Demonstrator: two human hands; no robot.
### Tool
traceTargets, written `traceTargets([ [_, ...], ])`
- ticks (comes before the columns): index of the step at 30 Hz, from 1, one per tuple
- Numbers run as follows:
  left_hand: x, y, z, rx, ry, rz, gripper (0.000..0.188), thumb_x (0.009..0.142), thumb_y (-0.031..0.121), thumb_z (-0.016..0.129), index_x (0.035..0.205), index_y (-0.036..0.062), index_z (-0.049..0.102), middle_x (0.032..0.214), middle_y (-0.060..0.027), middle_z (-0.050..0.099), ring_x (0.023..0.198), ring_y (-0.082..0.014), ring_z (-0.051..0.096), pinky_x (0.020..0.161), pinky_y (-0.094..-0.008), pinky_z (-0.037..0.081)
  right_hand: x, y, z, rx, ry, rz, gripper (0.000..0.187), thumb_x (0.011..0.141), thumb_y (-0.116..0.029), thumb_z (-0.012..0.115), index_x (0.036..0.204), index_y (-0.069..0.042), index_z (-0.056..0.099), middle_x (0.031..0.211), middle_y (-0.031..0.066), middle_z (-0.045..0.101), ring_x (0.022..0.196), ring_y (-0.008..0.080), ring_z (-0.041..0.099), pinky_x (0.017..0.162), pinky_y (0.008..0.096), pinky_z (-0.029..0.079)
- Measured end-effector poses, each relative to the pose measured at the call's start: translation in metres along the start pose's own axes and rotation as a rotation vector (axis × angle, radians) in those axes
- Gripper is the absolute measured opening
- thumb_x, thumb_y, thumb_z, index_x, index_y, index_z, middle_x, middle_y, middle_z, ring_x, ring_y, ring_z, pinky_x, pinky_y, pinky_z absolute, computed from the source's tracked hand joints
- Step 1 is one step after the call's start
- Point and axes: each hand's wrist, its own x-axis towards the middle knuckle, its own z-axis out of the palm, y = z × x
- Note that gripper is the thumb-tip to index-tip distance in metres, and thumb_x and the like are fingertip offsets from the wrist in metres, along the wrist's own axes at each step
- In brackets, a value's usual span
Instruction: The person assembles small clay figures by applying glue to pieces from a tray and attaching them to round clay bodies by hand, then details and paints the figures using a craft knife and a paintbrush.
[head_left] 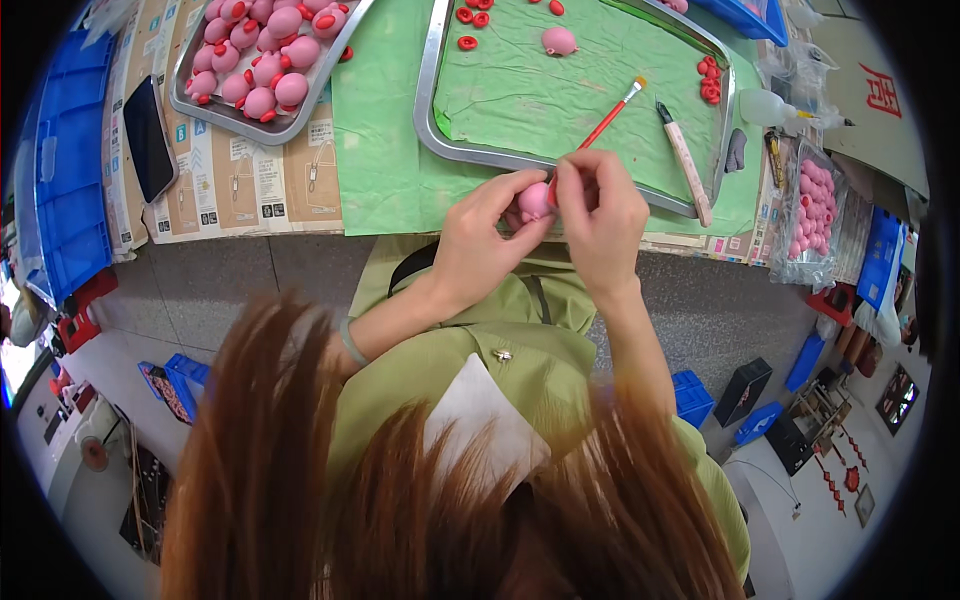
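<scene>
The pink ball [535, 200] sits in the left hand [475, 235], whose thumb and fingers curl round it. The right hand [608, 205] is just beside, its thumb and forefinger pinched nearly together at the ball's right side; a red bit [553, 192] shows at their tips, perhaps a small ring or the brush's handle end. The ball is nearly round, without a clear long axis, and nothing stands between it and the right fingers. Beyond them lies a metal tray [480, 154] with a brush [605, 122] slanting toward the right hand, a pen [685, 165] and red rings [709, 80].
</scene>
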Motion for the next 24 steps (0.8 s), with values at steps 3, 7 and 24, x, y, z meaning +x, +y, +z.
traceTargets([
  [3, -0.0015, -0.0052, -0.0019, 0.021, -0.013, 0.032, 0.035, 0.068, -0.001, 0.065, 0.101, -0.0014, 0.055, 0.087, -0.0101, 0.059, 0.064, -0.0143, 0.056, 0.055, -0.0238, 0.047, -0.0023, -0.0048, 0.0015, -0.053, 0.008, -0.049, 0.007, 0.076, -0.001, 0.058, 0.081, 0.0, 0.054, 0.072, 0.0117, 0.055, 0.059, 0.0235, 0.056, 0.052, 0.0315, 0.045],
  [7, -0.0003, -0.0037, -0.0006, -0.018, -0.011, 0.003, 0.035, 0.068, -0.001, 0.065, 0.101, -0.0012, 0.055, 0.086, -0.0098, 0.059, 0.063, -0.014, 0.056, 0.055, -0.0238, 0.047, -0.0015, -0.0011, 0.0019, -0.034, 0.027, -0.048, 0.008, 0.075, 0.0, 0.058, 0.082, 0.0, 0.053, 0.072, 0.0117, 0.055, 0.06, 0.025, 0.056, 0.053, 0.0317, 0.044],
  [24, -0.0009, -0.0061, -0.0022, -0.037, -0.013, 0.006, 0.034, 0.068, 0.0, 0.066, 0.101, -0.0022, 0.055, 0.088, -0.0103, 0.06, 0.066, -0.0134, 0.056, 0.056, -0.0235, 0.047, -0.0009, -0.0036, 0.0002, -0.069, -0.022, -0.138, 0.011, 0.073, 0.0, 0.06, 0.081, -0.001, 0.053, 0.071, 0.0116, 0.054, 0.061, 0.0262, 0.056, 0.053, 0.033, 0.044],
])
